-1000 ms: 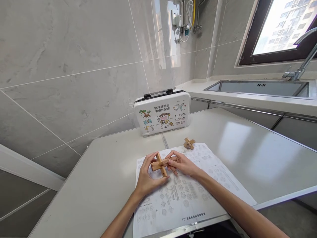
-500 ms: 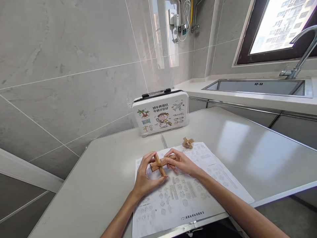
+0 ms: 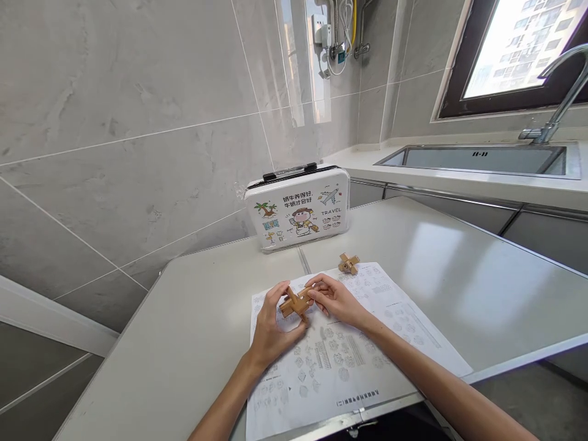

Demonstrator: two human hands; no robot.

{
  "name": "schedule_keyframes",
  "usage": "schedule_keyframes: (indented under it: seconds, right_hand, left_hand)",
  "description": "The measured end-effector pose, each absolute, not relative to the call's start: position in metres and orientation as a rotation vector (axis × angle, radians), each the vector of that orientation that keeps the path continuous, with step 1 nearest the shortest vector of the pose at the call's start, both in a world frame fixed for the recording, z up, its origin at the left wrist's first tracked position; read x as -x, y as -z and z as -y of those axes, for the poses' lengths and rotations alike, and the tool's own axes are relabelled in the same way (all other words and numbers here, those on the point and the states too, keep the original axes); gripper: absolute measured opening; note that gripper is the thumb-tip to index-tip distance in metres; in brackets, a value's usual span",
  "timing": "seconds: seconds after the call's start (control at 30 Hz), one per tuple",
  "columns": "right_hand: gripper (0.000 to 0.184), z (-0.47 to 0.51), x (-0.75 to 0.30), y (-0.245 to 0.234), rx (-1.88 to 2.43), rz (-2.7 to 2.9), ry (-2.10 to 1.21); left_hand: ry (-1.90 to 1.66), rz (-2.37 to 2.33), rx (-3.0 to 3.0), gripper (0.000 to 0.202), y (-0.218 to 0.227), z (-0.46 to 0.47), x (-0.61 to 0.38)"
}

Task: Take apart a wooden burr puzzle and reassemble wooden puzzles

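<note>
Left hand (image 3: 270,326) and right hand (image 3: 339,301) both on brown wooden cross-shaped block (image 3: 298,305)

Block of crossing wooden sticks sits between the hands, over the near-left part of a white paper sheet with grey printed diagrams (image 3: 386,373); cannot tell if it touches the paper. Left hand: thumb and fingers spread in a wide C, fingertips at the far end, thumb at the near end, block gripped between. Right hand: thumb and index nearly together, pinching the stick end on the right; other fingers curled, partly hidden.

Second, smaller-looking light-brown wooden cross-shaped block (image 3: 348,264) rests at the sheet's far edge, beyond the right hand, untouched. Sheet lies on a pale grey glossy tabletop (image 3: 184,331). White rectangular cartoon-print case with black handle (image 3: 297,211) stands upright behind, near the grey tiled wall (image 3: 138,79). Steel sink (image 3: 487,162) far right.
</note>
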State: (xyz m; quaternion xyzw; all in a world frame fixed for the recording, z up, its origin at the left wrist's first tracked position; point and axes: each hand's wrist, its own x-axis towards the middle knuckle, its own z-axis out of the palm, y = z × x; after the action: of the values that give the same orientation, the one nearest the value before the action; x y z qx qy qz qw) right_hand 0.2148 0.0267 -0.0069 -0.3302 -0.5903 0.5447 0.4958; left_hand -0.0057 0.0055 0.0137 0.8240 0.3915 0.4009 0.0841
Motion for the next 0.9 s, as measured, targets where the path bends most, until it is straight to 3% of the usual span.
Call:
schedule_keyframes:
  seconds: [0.47, 0.57, 0.73, 0.9]
  right_hand:
    - [0.045, -0.0240, -0.2184, -0.0019, 0.825, 1.483, -1.317]
    - [0.042, -0.0242, -0.2176, 0.0017, 0.830, 1.482, -1.265]
    - [0.040, -0.0251, -0.2175, 0.0064, 0.854, 1.476, -1.176]
    - [0.034, -0.0240, -0.2170, 0.0071, 0.843, 1.549, -1.124]
  left_hand:
    - [-1.163, -1.115, -2.564, 0.094, -0.0189, -0.0069, 0.0059]
    - [-1.111, -1.126, -2.472, 0.094, -0.0169, -0.0068, 0.0058]
    - [-1.086, -1.215, -2.082, 0.111, -0.0111, -0.0098, 0.0051]
    - [-1.002, -1.262, -1.850, 0.093, -0.0103, -0.0124, 0.0061]
